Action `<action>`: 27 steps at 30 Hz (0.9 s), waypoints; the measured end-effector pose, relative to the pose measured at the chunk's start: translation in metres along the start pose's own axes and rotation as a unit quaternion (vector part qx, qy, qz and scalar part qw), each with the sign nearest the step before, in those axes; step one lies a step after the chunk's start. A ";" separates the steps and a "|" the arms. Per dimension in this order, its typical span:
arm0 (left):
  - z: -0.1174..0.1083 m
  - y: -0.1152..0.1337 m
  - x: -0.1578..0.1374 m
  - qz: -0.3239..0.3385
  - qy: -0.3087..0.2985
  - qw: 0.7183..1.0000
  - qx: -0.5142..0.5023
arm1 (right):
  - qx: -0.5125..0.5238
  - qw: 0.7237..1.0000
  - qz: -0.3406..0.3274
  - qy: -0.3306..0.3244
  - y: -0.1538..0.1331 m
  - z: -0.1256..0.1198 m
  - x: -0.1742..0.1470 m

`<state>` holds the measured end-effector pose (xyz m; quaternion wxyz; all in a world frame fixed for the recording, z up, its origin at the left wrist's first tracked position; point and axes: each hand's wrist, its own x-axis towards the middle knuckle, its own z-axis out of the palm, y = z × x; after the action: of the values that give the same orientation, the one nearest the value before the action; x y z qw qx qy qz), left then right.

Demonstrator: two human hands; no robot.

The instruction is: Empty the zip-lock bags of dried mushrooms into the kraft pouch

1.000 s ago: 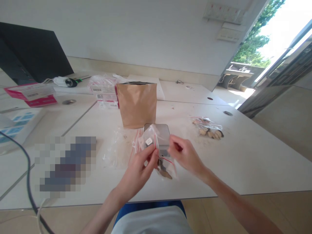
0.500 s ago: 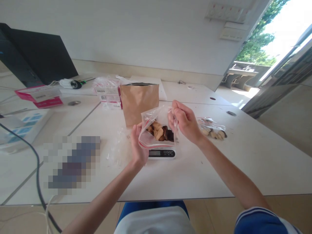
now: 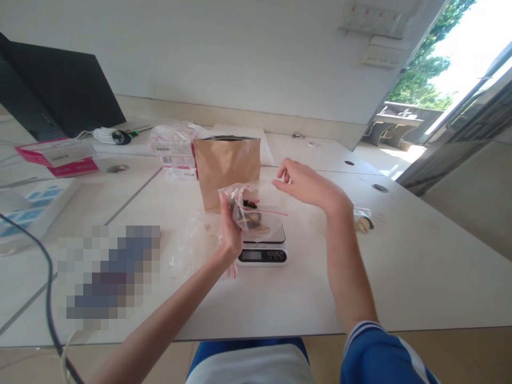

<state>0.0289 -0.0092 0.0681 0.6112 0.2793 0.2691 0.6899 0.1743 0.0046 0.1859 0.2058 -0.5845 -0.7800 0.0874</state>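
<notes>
My left hand (image 3: 231, 226) is closed around a clear zip bag (image 3: 270, 221) with a red seal line. Inside it lie dark and tan dried pieces that look like dried mushrooms (image 3: 252, 217). The bag is tilted, its seal side toward the right, above a small digital scale (image 3: 263, 256) whose plate is partly covered. Just up and right of the bag, my right hand (image 3: 294, 178) hovers with loosely curled fingers, thumb and fingertips apart, and nothing plainly between them. A brown paper pouch (image 3: 228, 165) stands upright behind the bag, open at the top.
Clear plastic bags (image 3: 196, 245) lie left of the scale. Right of my forearm is another bag with pale sliced pieces (image 3: 363, 225). Pink-and-white boxes (image 3: 176, 157), a black monitor (image 3: 64, 90), a cable (image 3: 50, 298) and a pixelated object (image 3: 116, 272) occupy the left side.
My right hand has come off the bag's edge and moved slightly up, its forearm swinging inward. The bag has tipped and bunched in my left hand, uncovering more of the scale.
</notes>
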 end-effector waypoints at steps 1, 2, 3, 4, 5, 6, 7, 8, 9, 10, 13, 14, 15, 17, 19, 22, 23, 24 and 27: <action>-0.001 0.000 0.002 0.003 0.005 1.000 -0.001 | 0.010 0.999 -0.017 0.026 -0.006 0.001 -0.002; -0.003 0.000 0.004 0.000 0.008 1.000 -0.003 | 0.035 0.998 -0.043 0.030 -0.012 0.003 -0.004; -0.006 -0.001 0.006 -0.009 0.012 1.000 -0.005 | 0.064 0.995 -0.073 0.008 -0.017 0.007 -0.004; -0.008 -0.002 0.007 -0.020 0.016 1.000 -0.008 | 0.090 0.990 -0.103 -0.031 -0.022 0.011 -0.003; -0.011 -0.003 0.007 -0.027 0.022 0.999 -0.015 | 0.110 0.983 -0.128 -0.075 -0.026 0.017 -0.001; -0.013 -0.005 0.007 -0.027 0.030 0.999 -0.025 | 0.122 0.975 -0.147 -0.113 -0.029 0.023 0.002; -0.016 -0.007 0.007 -0.026 0.038 0.998 -0.037 | 0.126 0.969 -0.157 -0.140 -0.031 0.029 0.005; -0.018 -0.009 0.007 -0.024 0.046 0.997 -0.050 | 0.126 0.967 -0.161 -0.153 -0.031 0.035 0.008; -0.019 -0.010 0.007 -0.022 0.055 0.996 -0.063 | 0.123 0.967 -0.161 -0.152 -0.030 0.039 0.010; -0.020 -0.011 0.006 -0.022 0.063 0.995 -0.074 | 0.120 0.970 -0.159 -0.143 -0.029 0.043 0.012; -0.020 -0.011 0.005 -0.030 0.062 0.993 -0.091 | 0.110 0.977 -0.145 -0.109 -0.025 0.047 0.013; -0.020 -0.010 0.004 -0.028 0.056 0.994 -0.095 | 0.103 0.979 -0.142 -0.106 -0.025 0.046 0.012; -0.019 -0.010 0.004 -0.029 0.049 0.994 -0.098 | 0.095 0.980 -0.137 -0.112 -0.024 0.045 0.010; -0.017 -0.009 0.003 -0.028 0.043 0.993 -0.104 | 0.080 0.979 -0.127 -0.139 -0.025 0.042 0.007; -0.015 -0.009 0.003 -0.024 0.042 0.993 -0.106 | 0.078 0.975 -0.133 -0.159 -0.025 0.041 0.006; -0.015 -0.009 0.004 -0.017 0.031 0.994 -0.107 | 0.076 0.972 -0.166 -0.150 -0.025 0.045 0.006; -0.016 -0.010 0.005 -0.019 0.033 0.994 -0.105 | 0.075 0.970 -0.178 -0.147 -0.025 0.048 0.006; -0.016 -0.010 0.006 -0.023 0.037 0.994 -0.101 | 0.073 0.968 -0.188 -0.147 -0.025 0.051 0.007; -0.019 -0.009 0.008 -0.029 0.038 0.995 -0.088 | 0.053 0.966 -0.197 -0.159 -0.027 0.056 0.007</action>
<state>0.0209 -0.0012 0.0485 0.6422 0.1898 0.2382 0.7035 0.1248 0.0089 0.1472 0.1230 -0.3859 -0.8967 0.1785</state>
